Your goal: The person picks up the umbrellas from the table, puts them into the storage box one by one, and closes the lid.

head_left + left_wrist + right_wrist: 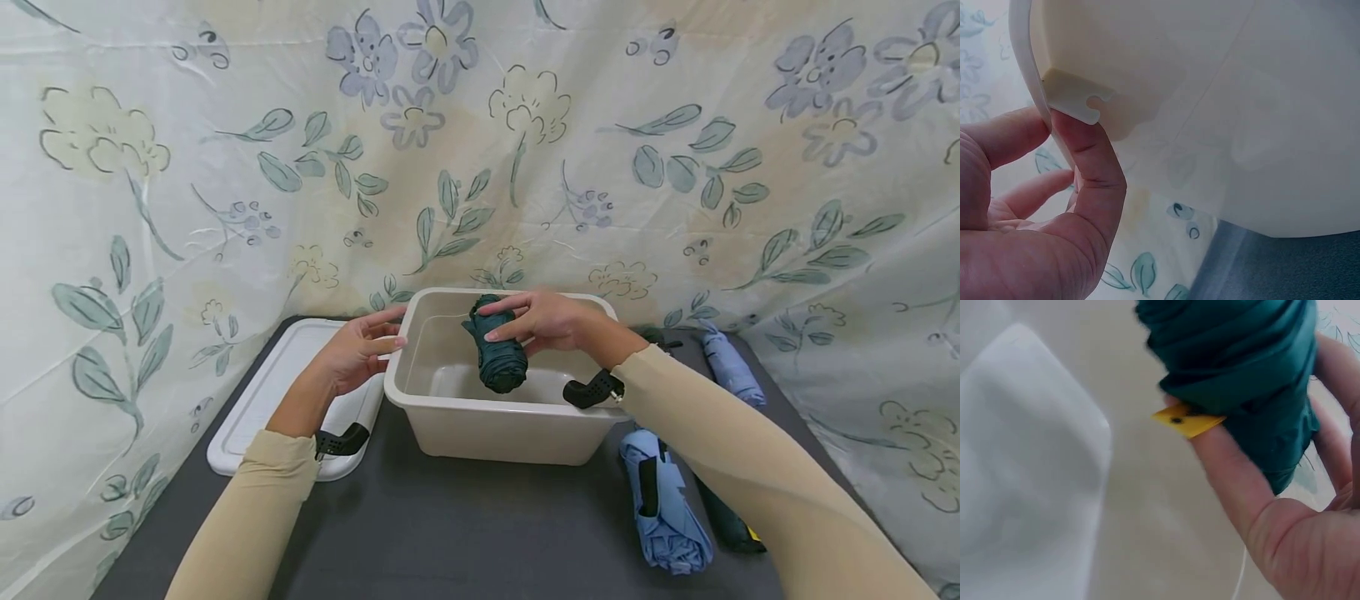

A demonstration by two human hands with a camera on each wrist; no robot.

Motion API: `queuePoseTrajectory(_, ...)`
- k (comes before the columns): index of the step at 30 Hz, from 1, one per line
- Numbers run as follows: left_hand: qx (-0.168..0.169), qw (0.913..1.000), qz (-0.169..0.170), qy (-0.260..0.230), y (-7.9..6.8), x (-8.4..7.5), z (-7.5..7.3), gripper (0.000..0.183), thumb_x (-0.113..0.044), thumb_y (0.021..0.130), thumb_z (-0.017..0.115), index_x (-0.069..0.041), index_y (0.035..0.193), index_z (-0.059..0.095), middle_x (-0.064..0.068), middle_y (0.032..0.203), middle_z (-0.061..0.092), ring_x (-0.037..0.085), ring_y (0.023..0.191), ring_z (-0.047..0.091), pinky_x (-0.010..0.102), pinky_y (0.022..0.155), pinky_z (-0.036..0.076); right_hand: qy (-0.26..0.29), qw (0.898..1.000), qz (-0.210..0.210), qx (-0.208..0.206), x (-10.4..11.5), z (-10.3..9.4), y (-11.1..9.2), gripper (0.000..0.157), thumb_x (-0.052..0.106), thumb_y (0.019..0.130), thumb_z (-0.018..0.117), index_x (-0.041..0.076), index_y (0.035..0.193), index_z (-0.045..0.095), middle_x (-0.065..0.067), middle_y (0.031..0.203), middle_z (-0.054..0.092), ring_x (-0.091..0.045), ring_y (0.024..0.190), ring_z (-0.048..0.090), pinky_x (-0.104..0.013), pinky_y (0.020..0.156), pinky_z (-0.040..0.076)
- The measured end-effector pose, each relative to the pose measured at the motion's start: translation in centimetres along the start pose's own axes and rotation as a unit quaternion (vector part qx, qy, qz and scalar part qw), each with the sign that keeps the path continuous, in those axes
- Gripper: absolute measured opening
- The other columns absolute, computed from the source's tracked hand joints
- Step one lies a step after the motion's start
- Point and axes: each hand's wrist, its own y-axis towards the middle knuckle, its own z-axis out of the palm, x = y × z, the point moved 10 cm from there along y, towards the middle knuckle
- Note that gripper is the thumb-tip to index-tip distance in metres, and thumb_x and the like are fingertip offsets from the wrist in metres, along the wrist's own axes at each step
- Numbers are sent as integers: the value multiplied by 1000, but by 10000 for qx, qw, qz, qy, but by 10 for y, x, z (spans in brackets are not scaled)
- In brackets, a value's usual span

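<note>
A cream plastic bin stands on the dark table. At its left end my left hand pinches the rim, with thumb and fingers on either side of the wall in the left wrist view, beside a small notched tab. My right hand holds a dark green folded umbrella over the bin's opening. Thumb and fingers lie around its rolled cloth, and a small yellow tag sticks out by the thumb.
Left of the bin lies a white lid. To the right are a blue folded umbrella with a black strap, a periwinkle one farther back, and a dark one partly under my right sleeve. Floral cloth hangs behind.
</note>
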Motion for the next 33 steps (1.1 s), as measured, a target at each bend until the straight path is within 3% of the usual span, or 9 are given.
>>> queuePoseTrajectory(7, -17, 10000, -11, 62, -1, -1, 0, 67, -5, 98, 67, -13, 158, 40, 4, 118, 58, 14, 100, 69, 29, 83, 62, -222, 9990, 227, 311, -3, 12, 13, 57, 6, 93, 75, 17, 146, 58, -17, 150, 51, -40, 121, 64, -53, 96, 58)
queuePoseTrajectory(17, 57, 10000, -46, -45, 1, -3, 2, 67, -4, 98, 66, -11, 159, 38, 6, 118, 57, 14, 100, 69, 28, 82, 62, -658, 9926, 691, 752, -14, 28, 32, 61, 7, 91, 77, 17, 148, 57, -15, 146, 54, -32, 110, 70, -48, 93, 60)
queuePoseTrajectory(33, -39, 10000, -49, -2, 3, 0, 2, 64, -7, 99, 67, -13, 157, 42, 10, 124, 55, 16, 103, 67, 30, 84, 62, -1427, 9809, 1051, 799, -29, 45, 55, 61, 18, 89, 82, 17, 146, 59, -13, 140, 61, -28, 99, 69, -43, 89, 62)
